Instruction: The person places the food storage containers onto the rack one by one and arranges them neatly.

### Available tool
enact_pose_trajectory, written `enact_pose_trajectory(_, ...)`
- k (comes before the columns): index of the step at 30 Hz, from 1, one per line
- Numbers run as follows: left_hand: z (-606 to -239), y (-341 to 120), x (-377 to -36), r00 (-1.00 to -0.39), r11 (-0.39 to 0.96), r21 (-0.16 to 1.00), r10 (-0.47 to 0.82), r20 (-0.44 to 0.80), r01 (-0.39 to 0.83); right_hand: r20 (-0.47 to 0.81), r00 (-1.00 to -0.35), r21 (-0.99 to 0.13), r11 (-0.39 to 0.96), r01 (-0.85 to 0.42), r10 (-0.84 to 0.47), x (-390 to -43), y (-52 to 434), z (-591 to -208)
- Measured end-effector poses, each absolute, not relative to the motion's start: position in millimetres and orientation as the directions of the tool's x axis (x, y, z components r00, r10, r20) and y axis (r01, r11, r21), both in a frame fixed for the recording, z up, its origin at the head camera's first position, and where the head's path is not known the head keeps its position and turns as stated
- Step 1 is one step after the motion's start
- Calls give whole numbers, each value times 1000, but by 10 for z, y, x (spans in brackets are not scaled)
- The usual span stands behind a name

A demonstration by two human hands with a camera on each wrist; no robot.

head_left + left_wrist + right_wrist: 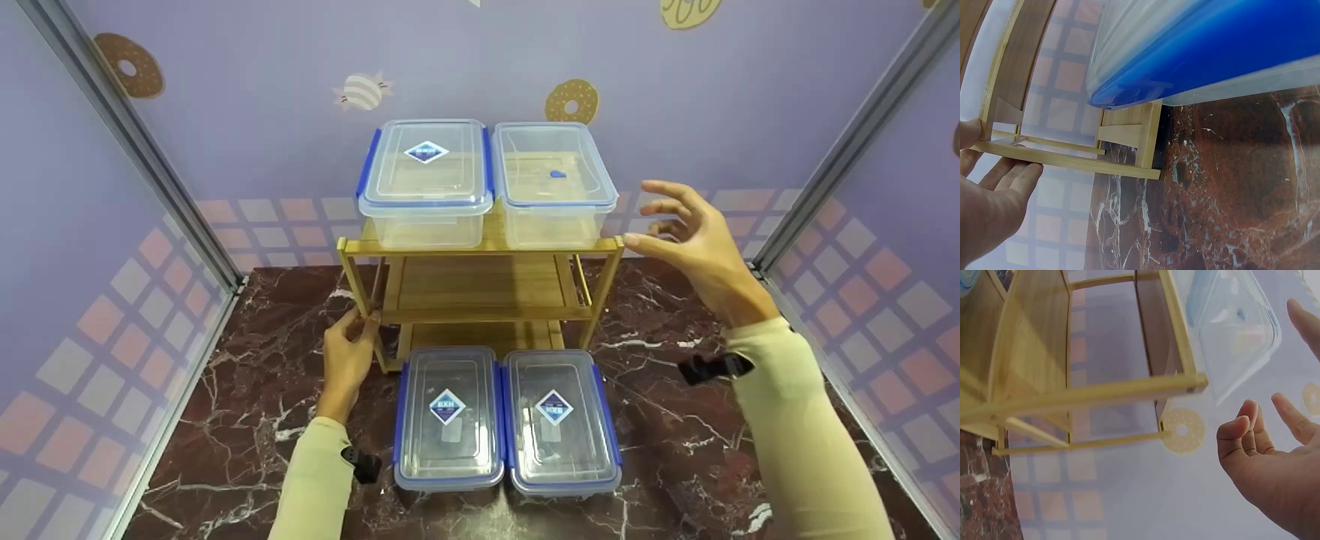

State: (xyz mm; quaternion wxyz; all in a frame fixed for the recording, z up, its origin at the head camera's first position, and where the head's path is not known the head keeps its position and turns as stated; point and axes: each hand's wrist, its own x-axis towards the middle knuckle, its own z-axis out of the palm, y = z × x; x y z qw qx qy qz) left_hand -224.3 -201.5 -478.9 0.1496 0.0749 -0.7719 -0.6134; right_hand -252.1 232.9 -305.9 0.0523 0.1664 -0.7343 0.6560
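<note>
At centre frame stands a bamboo rack point(480, 247) on a marble table point(675, 435). The left hand point(346, 360), lower left of centre, grips the rack's front left leg, fingers curled round it. The right hand point(694, 240), right of centre, hangs open with fingers spread beside the rack's top right corner, holding nothing. Two lidded boxes point(487, 180) sit on the top shelf; two more point(506, 420) lie on the table in front
</note>
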Motion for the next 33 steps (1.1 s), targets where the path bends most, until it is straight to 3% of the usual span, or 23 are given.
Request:
enact_pose_trajectory(10, -4770, -1995, -2256, -935, 228, 971, -321, 150, 78, 251, -951, -948, 152, -279, -178, -2316, 2669, -3401)
enact_pose_trajectory(19, -4498, -1916, -2087, -949, 198, 978, -293, 120, 63, 205, -956, -957, 164, -241, -211, -2183, 2824, -3778)
enact_pose_trajectory(33, -4798, -2001, -2247, -937, 237, 970, -324, 132, 55, 117, -962, -962, 212, -171, -246, -2050, 2912, -4432)
